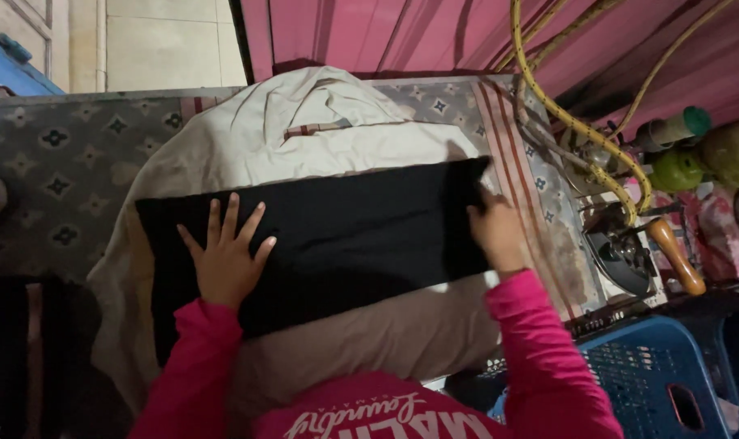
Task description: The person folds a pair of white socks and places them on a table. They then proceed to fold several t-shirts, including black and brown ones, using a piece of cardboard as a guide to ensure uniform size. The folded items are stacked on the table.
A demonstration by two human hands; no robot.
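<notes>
A black folded cloth [345,232] lies flat across a cream sheet [304,134] that covers the ironing surface. My left hand [226,258] rests palm down on the cloth's left part, fingers spread. My right hand [493,232] is at the cloth's right edge, fingers curled on the fabric and gripping its corner. Both arms wear pink sleeves.
A flat iron [621,248] with a wooden handle [676,256] sits to the right, under a yellow cord [577,122]. A blue plastic basket [654,374] stands at the lower right. Green bottles [686,158] are at the far right. A patterned mat [60,162] covers the surface on the left.
</notes>
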